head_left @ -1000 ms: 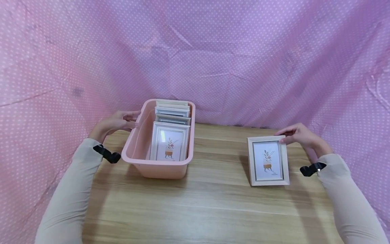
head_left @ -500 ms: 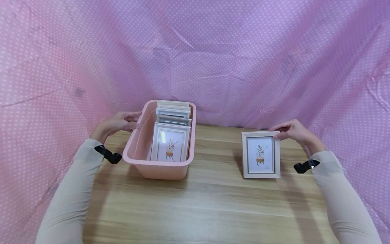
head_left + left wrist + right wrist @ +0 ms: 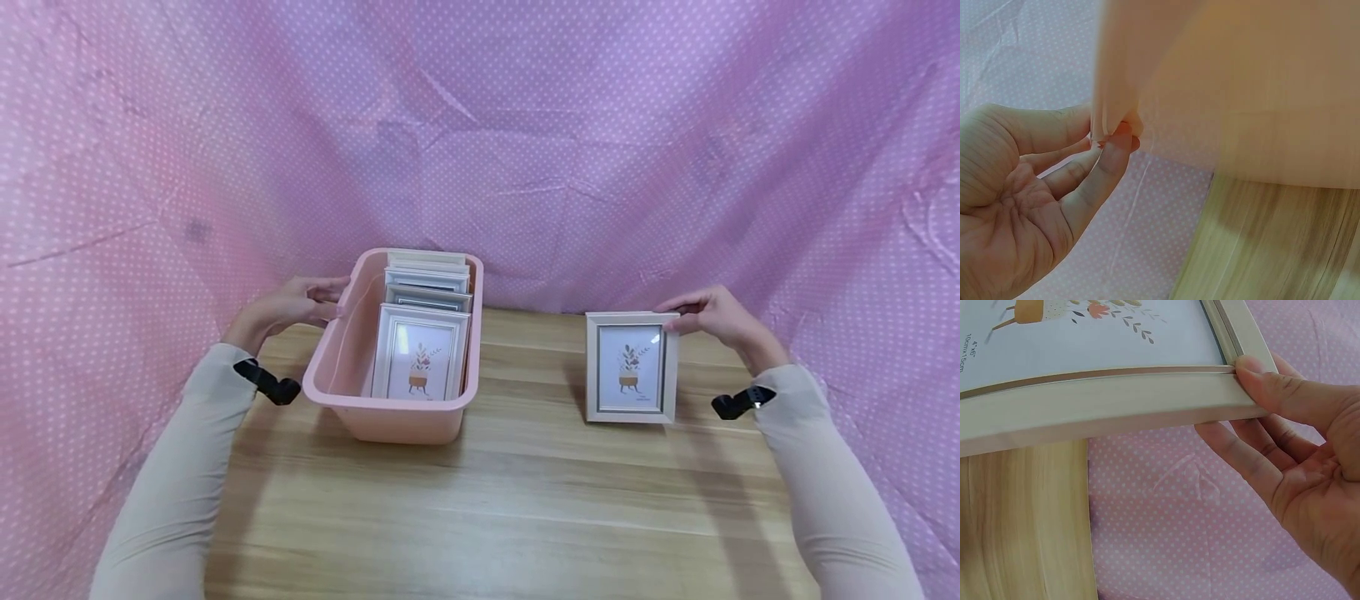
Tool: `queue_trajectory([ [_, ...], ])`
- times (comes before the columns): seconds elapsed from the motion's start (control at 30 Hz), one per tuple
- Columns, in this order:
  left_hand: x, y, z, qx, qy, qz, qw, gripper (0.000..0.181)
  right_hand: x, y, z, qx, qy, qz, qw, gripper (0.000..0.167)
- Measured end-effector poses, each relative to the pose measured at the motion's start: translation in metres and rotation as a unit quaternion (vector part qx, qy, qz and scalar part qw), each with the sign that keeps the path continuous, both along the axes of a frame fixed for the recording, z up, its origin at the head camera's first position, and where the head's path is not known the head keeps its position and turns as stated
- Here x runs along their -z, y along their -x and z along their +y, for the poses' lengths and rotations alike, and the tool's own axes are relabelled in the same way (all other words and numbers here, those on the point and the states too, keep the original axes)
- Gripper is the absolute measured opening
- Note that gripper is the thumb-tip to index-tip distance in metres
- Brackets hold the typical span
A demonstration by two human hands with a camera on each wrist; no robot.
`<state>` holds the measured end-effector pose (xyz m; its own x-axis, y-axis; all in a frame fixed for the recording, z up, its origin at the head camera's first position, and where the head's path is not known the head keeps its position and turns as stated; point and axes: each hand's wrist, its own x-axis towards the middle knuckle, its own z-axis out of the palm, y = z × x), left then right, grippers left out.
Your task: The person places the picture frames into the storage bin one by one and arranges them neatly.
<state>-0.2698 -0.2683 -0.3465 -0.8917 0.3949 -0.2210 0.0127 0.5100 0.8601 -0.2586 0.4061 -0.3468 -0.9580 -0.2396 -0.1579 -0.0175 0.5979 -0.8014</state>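
Observation:
A pink plastic bin [image 3: 405, 423] stands on the table, left of centre. Several picture frames [image 3: 422, 354] stand in a row against its right side, the front one showing a potted-plant print. My left hand [image 3: 288, 307] pinches the bin's left rim between thumb and fingers; the left wrist view shows the rim [image 3: 1113, 100] in that grip. On the right, a cream picture frame [image 3: 632, 367] is held roughly upright by my right hand [image 3: 720, 321] at its top right corner. In the right wrist view the thumb [image 3: 1266, 378] lies on its front, fingers at the edge and behind.
The wooden table [image 3: 540, 500] carries the bin and lies beneath the held frame. Pink dotted cloth [image 3: 525, 150] hangs behind the table and at both sides. A black wrist strap with a camera [image 3: 742, 403] sits on the right wrist, another [image 3: 266, 382] on the left.
My right hand has moved the cream picture frame leftward and a little away from me, and its tilt has straightened. The left hand keeps its grip on the bin, which stays put.

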Motion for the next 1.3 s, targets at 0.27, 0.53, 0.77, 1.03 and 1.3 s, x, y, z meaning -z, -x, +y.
queue_trajectory([
  [0.27, -0.002, 0.002, -0.001, 0.004, 0.01, 0.007, 0.9999, 0.073, -0.004, 0.006, -0.008, -0.003, 0.016, 0.03, 0.9994, 0.043],
  [0.53, 0.0, 0.003, 0.0, 0.005, 0.01, 0.006, 0.9999, 0.072, -0.006, 0.011, -0.015, 0.007, 0.031, 0.053, 0.9981, 0.04],
  [0.77, -0.004, 0.002, 0.001, 0.008, 0.014, 0.01, 0.9998, 0.072, -0.012, 0.013, -0.026, 0.0, 0.049, 0.063, 0.9968, 0.042],
  [1.03, -0.004, 0.003, 0.0, 0.009, 0.02, 0.013, 0.9997, 0.071, -0.019, 0.016, -0.035, 0.002, 0.035, 0.061, 0.9975, 0.041],
  [1.3, 0.002, 0.004, -0.002, 0.004, 0.017, 0.002, 0.9999, 0.073, -0.025, 0.015, -0.045, 0.006, 0.048, 0.059, 0.9971, 0.041],
])
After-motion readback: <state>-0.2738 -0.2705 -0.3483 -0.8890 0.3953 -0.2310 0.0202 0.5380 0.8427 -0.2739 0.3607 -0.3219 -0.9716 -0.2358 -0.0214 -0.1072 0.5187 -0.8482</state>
